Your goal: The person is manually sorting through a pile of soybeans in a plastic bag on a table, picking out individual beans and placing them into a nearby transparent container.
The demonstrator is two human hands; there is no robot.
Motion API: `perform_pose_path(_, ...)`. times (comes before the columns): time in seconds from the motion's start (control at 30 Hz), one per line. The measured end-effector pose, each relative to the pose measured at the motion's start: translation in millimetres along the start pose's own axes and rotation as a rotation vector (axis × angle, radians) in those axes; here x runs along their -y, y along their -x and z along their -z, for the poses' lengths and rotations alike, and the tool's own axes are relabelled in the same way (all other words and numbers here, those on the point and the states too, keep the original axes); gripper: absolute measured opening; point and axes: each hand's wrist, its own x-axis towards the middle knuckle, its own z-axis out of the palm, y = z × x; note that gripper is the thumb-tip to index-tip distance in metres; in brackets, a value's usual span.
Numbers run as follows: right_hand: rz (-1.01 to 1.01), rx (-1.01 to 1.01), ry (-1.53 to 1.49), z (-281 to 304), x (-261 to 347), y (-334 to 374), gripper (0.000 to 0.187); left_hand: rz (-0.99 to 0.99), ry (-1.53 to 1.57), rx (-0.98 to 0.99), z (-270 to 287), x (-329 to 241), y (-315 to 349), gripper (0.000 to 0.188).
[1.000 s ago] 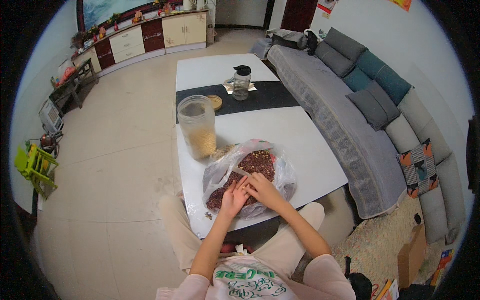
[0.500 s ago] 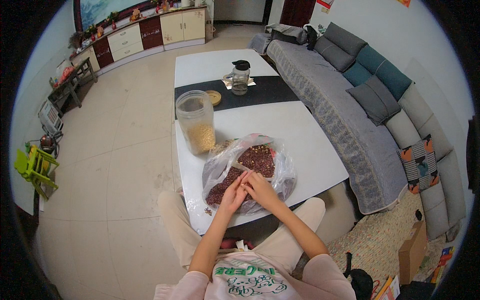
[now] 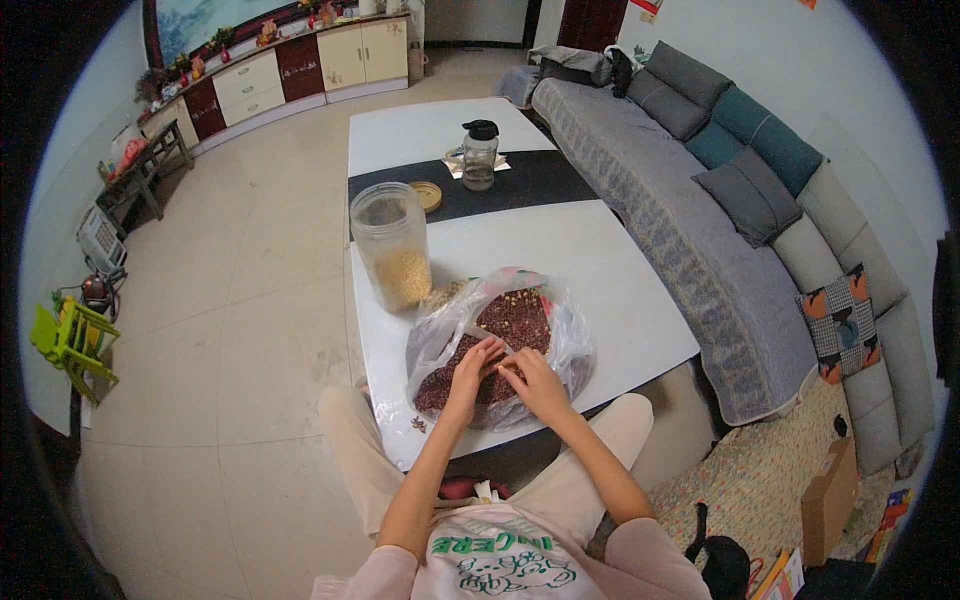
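Note:
A clear plastic bag [image 3: 572,348] lies spread on the near end of the table, full of small dark-red pieces [image 3: 515,318] with pale-yellow bits among them. Above it are both of my hands, close together. My left hand [image 3: 470,378] is cupped with its fingers curled inward; whatever it holds is too small to name. Just to its right, my right hand [image 3: 537,385] has thumb and fingertips pinched together, with their contents hidden. A tall clear jar [image 3: 390,228], part filled with pale-yellow kernels [image 3: 403,279], stands beyond the bag on the left.
On the table's [image 3: 628,290] dark band are a gold lid [image 3: 428,196] and a black-topped bottle [image 3: 480,160]. A few dark scraps [image 3: 418,424] lie at the near left edge. A long grey sofa [image 3: 680,240] runs along the right. A green chair [image 3: 75,340] stands far left.
My hands have moved slightly apart; the right fingertips have drawn back from the left hand. The bag, jar and bottle stay in place.

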Motion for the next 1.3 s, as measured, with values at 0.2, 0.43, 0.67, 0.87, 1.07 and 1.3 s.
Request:
perform_pose_path(0.2, -0.103, -0.029, -0.074, 9.3, 7.3, 1.9, 0.017, -0.170, -0.387, 0.066, -6.5, -5.7, 2.0, 0.035)
perform_pose_path(0.43, -0.070, -0.087, -0.072, -10.0, -4.5, 1.0, 0.017, 0.054, 0.398, -0.075, -27.3, 5.0, -2.8, 0.036)
perform_pose_path(0.67, -0.019, -0.116, -0.018, -21.6, -7.3, -4.6, 0.020, 0.110, 0.709, -0.089, -26.5, 31.9, -16.9, 0.037)
perform_pose_path(0.87, 0.112, -0.113, -0.015, -22.9, -15.4, -8.9, 0.019, 0.099, 0.938, 0.027, -9.3, 36.0, -15.2, 0.042)
perform_pose_path(1.07, -0.166, -0.131, -0.070, 9.2, -35.5, -62.2, 0.018, 0.156, 1.082, -0.068, -11.3, 25.4, -11.3, 0.043)
perform_pose_path(1.3, -0.104, 0.084, 0.357, -3.5, -72.1, -74.6, 0.020, 0.198, 1.153, -0.011, -1.9, 25.6, -8.4, 0.044)
